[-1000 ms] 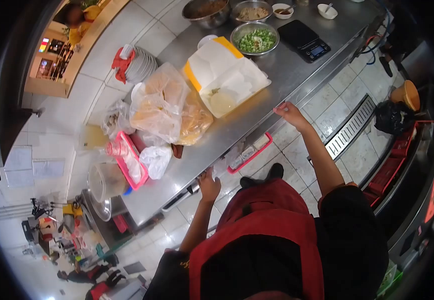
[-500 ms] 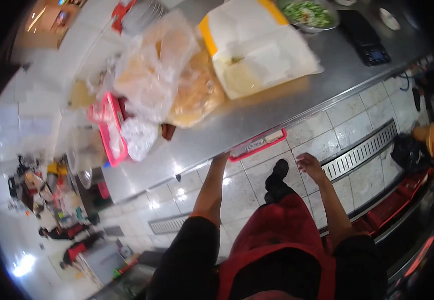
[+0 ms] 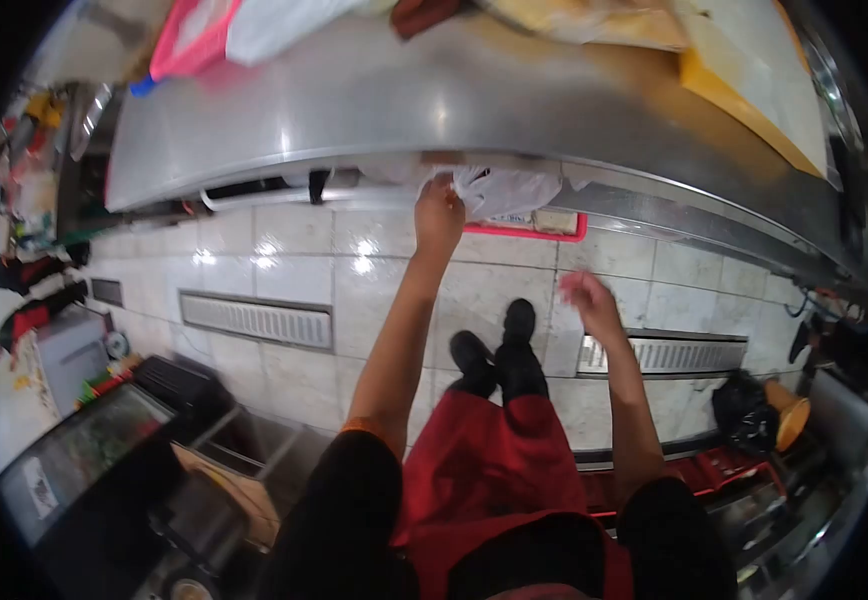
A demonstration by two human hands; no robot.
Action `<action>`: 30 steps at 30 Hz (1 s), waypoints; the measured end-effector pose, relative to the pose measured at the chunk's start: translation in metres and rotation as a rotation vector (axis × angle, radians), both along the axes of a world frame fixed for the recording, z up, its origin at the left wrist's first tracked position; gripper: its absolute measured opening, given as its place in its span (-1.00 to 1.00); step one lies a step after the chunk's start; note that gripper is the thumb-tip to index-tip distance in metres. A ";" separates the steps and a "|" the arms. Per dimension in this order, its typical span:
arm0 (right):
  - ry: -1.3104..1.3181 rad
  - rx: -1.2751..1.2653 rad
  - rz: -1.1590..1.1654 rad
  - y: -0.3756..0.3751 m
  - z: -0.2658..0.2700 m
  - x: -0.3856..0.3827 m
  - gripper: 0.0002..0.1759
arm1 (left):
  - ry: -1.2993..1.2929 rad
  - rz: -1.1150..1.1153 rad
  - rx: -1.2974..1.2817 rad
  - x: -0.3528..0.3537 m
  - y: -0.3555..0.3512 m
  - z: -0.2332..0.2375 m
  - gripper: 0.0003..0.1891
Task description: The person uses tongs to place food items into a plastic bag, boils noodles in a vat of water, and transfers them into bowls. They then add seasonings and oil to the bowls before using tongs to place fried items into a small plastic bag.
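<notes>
At the front edge of the steel counter, my left hand is closed on a white plastic bag, which hangs just below the edge. Under the bag, a pink-rimmed tray holding pale packages shows at shelf level. My right hand hangs over the tiled floor, its fingers apart and slightly blurred, with nothing in it.
A pink basket and a yellow-and-white box sit on the counter. Floor drains lie either side of my feet. Red crates and a black bag are at right. Other people stand far left.
The view has tilted down and turned. My left hand, formerly hidden under the counter edge, now shows with the white bag in its grip. My right hand stays low over the floor.
</notes>
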State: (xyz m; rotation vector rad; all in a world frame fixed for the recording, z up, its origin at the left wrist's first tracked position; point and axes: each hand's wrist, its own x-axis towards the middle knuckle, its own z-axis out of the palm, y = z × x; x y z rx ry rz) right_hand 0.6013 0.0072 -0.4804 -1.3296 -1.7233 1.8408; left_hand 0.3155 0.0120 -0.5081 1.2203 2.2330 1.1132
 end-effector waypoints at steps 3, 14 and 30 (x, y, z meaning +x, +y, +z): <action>0.043 0.401 -0.062 0.072 0.001 -0.038 -0.88 | 0.246 -0.023 0.166 0.003 0.002 -0.047 -0.75; -0.908 0.918 0.194 0.277 -0.024 -0.114 -0.80 | -0.738 0.127 0.482 0.006 -0.078 -0.035 -0.79; -0.984 0.916 0.139 0.264 -0.020 -0.105 -0.76 | -1.159 0.634 0.068 0.109 -0.334 -0.088 -0.82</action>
